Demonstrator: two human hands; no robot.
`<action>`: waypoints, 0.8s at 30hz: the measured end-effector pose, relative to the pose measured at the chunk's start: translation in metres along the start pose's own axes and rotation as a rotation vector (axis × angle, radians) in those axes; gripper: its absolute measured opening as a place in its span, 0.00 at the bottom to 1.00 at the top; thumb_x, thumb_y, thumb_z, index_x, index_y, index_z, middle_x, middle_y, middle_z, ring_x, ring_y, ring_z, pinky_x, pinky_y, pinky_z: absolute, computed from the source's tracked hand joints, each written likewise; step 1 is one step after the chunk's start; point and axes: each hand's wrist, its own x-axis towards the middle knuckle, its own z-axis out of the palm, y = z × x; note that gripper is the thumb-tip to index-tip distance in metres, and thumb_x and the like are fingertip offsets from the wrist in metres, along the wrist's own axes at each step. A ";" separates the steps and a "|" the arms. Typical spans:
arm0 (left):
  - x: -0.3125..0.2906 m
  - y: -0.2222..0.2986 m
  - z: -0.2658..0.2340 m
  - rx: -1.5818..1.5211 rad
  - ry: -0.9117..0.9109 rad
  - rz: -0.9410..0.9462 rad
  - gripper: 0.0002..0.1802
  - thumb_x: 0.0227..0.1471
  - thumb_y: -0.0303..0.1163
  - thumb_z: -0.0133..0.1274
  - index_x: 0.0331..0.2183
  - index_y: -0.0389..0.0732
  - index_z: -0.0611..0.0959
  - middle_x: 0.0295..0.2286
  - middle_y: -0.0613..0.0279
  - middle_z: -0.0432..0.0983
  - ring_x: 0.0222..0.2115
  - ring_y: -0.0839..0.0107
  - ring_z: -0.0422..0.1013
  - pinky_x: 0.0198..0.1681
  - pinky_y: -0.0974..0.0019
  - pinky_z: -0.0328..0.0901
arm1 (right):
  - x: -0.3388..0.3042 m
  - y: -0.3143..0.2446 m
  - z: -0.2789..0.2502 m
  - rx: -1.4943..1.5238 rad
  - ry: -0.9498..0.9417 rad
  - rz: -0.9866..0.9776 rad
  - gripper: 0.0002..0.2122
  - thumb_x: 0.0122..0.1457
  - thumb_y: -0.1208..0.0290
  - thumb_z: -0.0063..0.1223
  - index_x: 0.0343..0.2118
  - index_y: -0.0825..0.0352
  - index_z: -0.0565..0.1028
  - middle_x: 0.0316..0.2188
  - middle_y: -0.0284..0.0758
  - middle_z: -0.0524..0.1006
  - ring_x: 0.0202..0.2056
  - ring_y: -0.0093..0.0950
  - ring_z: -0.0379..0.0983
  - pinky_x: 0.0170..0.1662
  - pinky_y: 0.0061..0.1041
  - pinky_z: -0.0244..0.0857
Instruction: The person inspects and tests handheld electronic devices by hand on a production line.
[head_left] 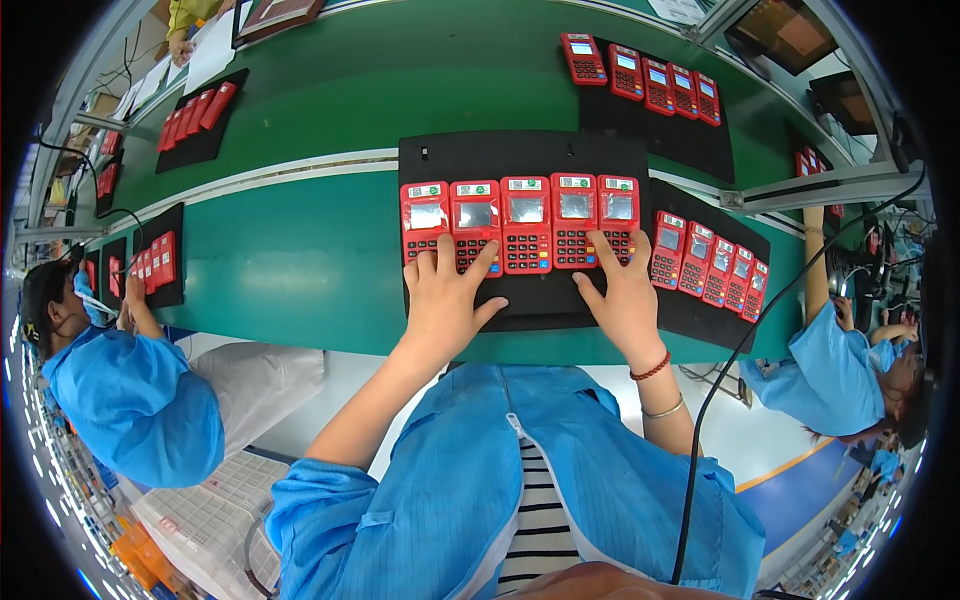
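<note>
Before me on a black mat (500,155) several red card payment terminals stand in a row, each with a small grey screen and a dark keypad; one is the middle terminal (526,225). My left hand (445,295) lies with fingers spread over the keypads of the leftmost terminal (424,215) and the second terminal (475,212). My right hand (625,295) has its fingers apart on the keypads of the fourth terminal (574,205) and the rightmost terminal (618,205). Neither hand grips anything.
Right of my mat lies another black mat (690,312) with several red terminals. Beyond the white rail (290,175), more terminals rest on a far-right mat (650,125) and a far-left mat (190,150). A black cable (700,420) hangs at my right. People in blue sit either side.
</note>
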 end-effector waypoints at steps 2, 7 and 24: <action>-0.001 0.001 0.000 0.011 0.002 0.002 0.37 0.45 0.51 0.62 0.57 0.57 0.71 0.52 0.38 0.58 0.48 0.47 0.60 0.51 0.49 0.54 | -0.001 -0.001 -0.001 0.005 -0.014 0.016 0.27 0.53 0.64 0.61 0.57 0.53 0.67 0.59 0.55 0.55 0.51 0.52 0.69 0.41 0.36 0.74; -0.002 0.001 0.000 0.014 0.012 0.006 0.37 0.45 0.51 0.62 0.57 0.57 0.70 0.52 0.38 0.59 0.48 0.48 0.60 0.51 0.49 0.54 | -0.002 -0.001 -0.001 0.005 0.002 0.000 0.27 0.53 0.64 0.61 0.58 0.54 0.67 0.58 0.55 0.55 0.50 0.51 0.70 0.41 0.35 0.74; 0.000 0.002 0.000 0.017 -0.005 -0.003 0.38 0.45 0.50 0.62 0.58 0.56 0.70 0.51 0.38 0.59 0.48 0.47 0.59 0.50 0.50 0.54 | -0.002 0.003 0.003 -0.022 0.037 -0.036 0.28 0.53 0.63 0.62 0.58 0.55 0.67 0.58 0.55 0.55 0.47 0.50 0.73 0.38 0.33 0.75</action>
